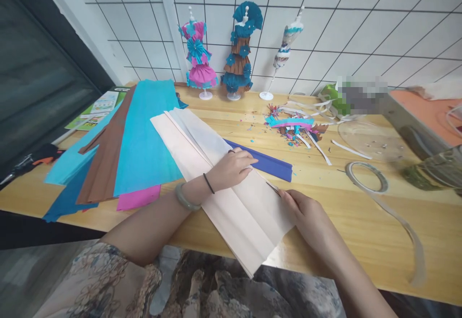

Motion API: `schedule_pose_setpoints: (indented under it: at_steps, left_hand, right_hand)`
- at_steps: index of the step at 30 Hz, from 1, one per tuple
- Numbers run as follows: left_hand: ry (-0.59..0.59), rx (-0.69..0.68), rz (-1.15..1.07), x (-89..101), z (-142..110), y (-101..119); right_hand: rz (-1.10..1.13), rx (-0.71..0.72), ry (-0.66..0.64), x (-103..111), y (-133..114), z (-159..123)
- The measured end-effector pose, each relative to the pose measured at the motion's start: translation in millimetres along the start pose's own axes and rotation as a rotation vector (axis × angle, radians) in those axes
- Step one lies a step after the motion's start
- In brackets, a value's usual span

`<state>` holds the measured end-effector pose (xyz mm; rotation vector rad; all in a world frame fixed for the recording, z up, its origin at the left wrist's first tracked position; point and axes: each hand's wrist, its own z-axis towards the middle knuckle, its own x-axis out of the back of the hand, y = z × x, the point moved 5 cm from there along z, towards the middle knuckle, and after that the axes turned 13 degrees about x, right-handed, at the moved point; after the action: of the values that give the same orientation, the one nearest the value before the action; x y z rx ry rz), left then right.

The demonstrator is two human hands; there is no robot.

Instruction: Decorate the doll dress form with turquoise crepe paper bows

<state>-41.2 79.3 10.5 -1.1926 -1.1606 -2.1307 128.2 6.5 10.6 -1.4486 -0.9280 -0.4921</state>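
A long folded sheet of pale pink crepe paper (252,212) lies slantwise across the table in front of me, its near end reaching past the table edge. My left hand (234,166) rests on its upper part, thumb and fingers pinched at the paper's right-hand edge. Lower on that same edge, my right hand (301,207) is closed around scissors (273,187). Only a thin dark blade shows, against the paper; the handles are hidden in the hand. A dark blue folded strip (270,161) lies just beyond the left hand.
Turquoise (147,140) and brown crepe paper (104,164) lie at left. Three small dress forms (236,63) stand along the tiled wall. Paper scraps (292,128) are heaped at back right. A tape roll (367,177) with a loose tail and a glass (436,166) are on the right.
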Motion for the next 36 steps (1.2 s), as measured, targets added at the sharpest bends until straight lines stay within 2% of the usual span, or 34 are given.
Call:
schedule_pose_setpoints:
  at_steps: [10,16,20,24,29,36]
  left_hand:
    - [-0.131,0.011,0.105,6.4,-4.3,-1.4]
    - [-0.112,0.007,0.137,15.0,-3.8,-5.6]
    - [-0.085,0.002,0.088,22.4,-1.4,-8.6]
    - [-0.112,0.019,0.001,27.0,0.6,-12.3]
    - [-0.177,0.056,-0.088,25.2,1.1,-17.0]
    - [-0.176,0.072,-0.118,23.7,1.0,-19.5]
  right_hand:
    - [0.096,0.041,0.030,2.0,-5.4,-5.7]
    - [0.150,0.090,0.012,2.6,-11.3,-11.0]
    - [0.162,0.106,0.030,3.2,-9.4,-10.5]
    - [0.185,0.106,0.026,1.3,-7.6,-6.4]
    - [0.186,0.118,-0.002,-0.7,-9.8,-1.6]
    - [0.169,0.120,-0.019,-1.9,-12.8,4.9]
